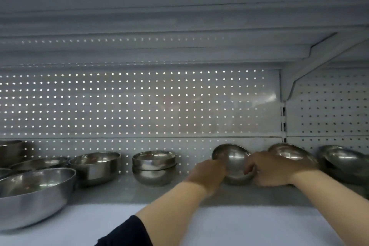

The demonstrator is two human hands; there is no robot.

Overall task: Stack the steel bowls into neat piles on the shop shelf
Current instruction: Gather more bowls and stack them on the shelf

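A small steel bowl (232, 159) sits tilted toward me at the back of the white shelf (159, 193), resting in another bowl beneath it. My left hand (210, 173) grips its left side and my right hand (277, 168) curls round its right side. Just left stands a neat pile of two bowls (154, 167). Behind my right hand another steel bowl (287, 152) is partly hidden.
More bowls (343, 161) lie at the far right. A deeper bowl (95, 167), shallow bowls (40, 164) and a large bowl (32, 193) crowd the left. A perforated back panel (139, 104) and the upper shelf (179, 16) close in the space.
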